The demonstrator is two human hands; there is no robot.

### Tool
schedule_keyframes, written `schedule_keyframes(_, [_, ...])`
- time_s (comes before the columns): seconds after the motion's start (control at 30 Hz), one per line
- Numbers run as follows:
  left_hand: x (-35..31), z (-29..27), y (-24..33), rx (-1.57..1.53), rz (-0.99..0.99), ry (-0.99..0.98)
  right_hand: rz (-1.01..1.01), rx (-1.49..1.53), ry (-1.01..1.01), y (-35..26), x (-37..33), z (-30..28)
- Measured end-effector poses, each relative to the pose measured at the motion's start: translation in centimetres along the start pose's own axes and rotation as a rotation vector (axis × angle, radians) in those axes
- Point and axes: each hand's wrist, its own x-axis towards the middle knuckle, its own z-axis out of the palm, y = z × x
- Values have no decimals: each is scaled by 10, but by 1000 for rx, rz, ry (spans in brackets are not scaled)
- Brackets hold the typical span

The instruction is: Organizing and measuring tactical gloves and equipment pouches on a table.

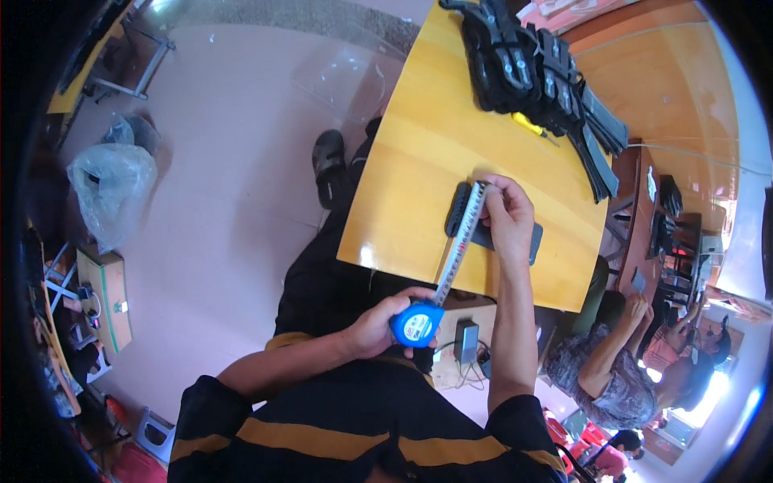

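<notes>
My left hand (374, 327) is closed round the blue case of a tape measure (416, 324), just off the near edge of the yellow table. A length of its pale, marked blade (460, 245) is drawn out and runs up over the tabletop. My right hand (513, 219) pinches the blade near its far end. Right beside the blade lies a small black ribbed object (458, 208), whose kind I cannot make out. Under my right hand a dark flat object (534, 244) shows partly; the hand and wrist hide the rest.
At the table's (411, 169) far end lie black strapped pads (503, 68) and a yellow-handled tool (528, 124). Below the near edge is a power adapter (466, 341) with cables. A clear plastic bag (117, 185) lies on the floor at left. Another person (612, 374) sits at right.
</notes>
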Motion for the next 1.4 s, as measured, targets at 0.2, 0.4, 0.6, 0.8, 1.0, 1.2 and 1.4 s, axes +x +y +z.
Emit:
schedule_keyframes(0.2, [-6,39,44,609,278,-31,-218,285,66,-31,-15,-13])
schedule_keyframes(0.4, [-29,49,92,992,449,272,-305,334,44,-27,-18,-26])
schedule_keyframes(0.6, [3,42,174,1058,583,614,-340,-150,459,21,-25,-66])
schedule_keyframes(0.8, [100,7,274,1726,716,875,-626,-574,535,41,-32,-66])
schedule_keyframes(1.0, [175,11,315,2100,748,921,-531,-546,528,35,-32,-64])
schedule_keyframes(1.2, [211,11,342,2020,1106,722,-527,-458,513,36,-34,-73])
schedule_keyframes(1.4, [171,25,276,2321,1241,489,-230,90,682,38,3,-145])
